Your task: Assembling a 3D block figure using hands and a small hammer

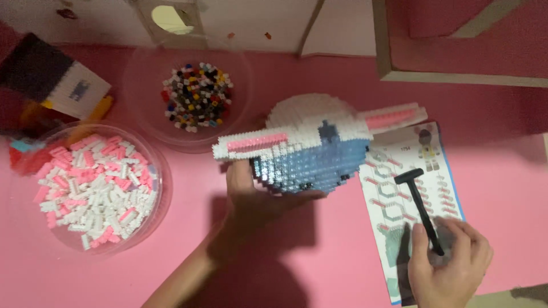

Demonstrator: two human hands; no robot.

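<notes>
My left hand (251,197) cups the underside of a large rounded model (311,145) built of tiny bricks, white on top and blue below, with two long white and pink ears sticking out sideways. It is lifted above the pink table. My right hand (451,262) grips the handle of a small black hammer-shaped tool (419,205), whose head points away from me. The tool lies over a printed instruction sheet (394,188) to the right of the model.
A clear round bowl (151,171) of pink and white bricks sits at the left. A second clear bowl (237,102) of mixed coloured bricks stands behind it. A box (63,80) lies at the far left, and a framed board (456,77) at the back right.
</notes>
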